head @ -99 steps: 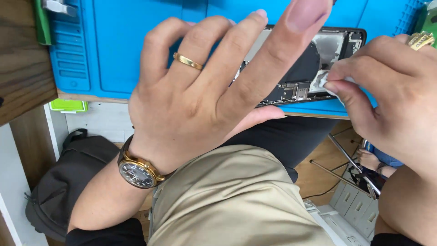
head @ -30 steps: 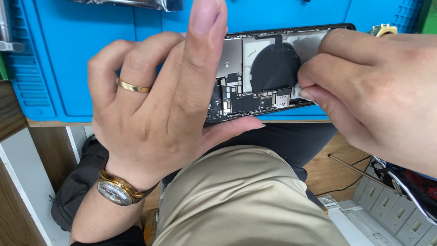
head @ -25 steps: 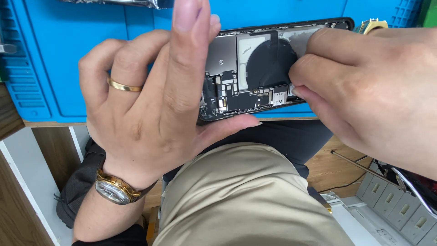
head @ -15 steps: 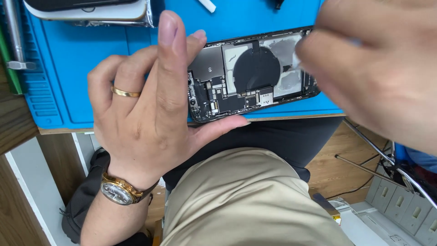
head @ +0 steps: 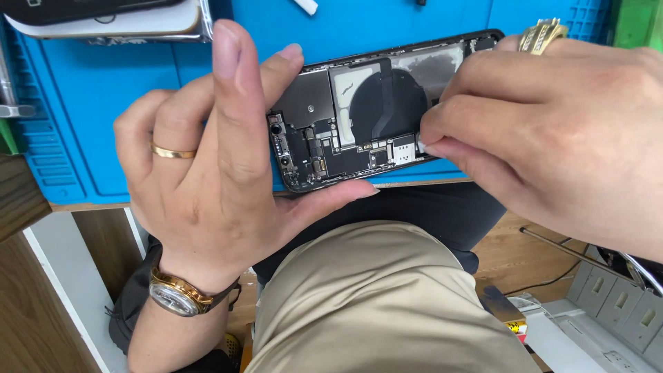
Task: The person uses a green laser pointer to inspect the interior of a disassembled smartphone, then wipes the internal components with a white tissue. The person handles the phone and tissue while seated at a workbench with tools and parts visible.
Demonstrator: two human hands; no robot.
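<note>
An opened black phone, with its boards and a dark round coil showing, lies on a blue work mat at the bench's front edge. My left hand grips its left end, thumb under the near edge, fingers over the far edge and index finger raised. It wears a gold ring and a wristwatch. My right hand is over the phone's right half. Its thumb and fingers pinch a small white piece against the lower inside edge.
A second device with a pale rim lies at the mat's far left. A metal tool stands at the left edge and a green object at the top right. Below the bench are my beige-trousered knee and a white compartment box.
My right hand, lifted and blurred half a second ago, has come back down onto the phone's lower right edge. My left hand keeps its grip on the phone.
</note>
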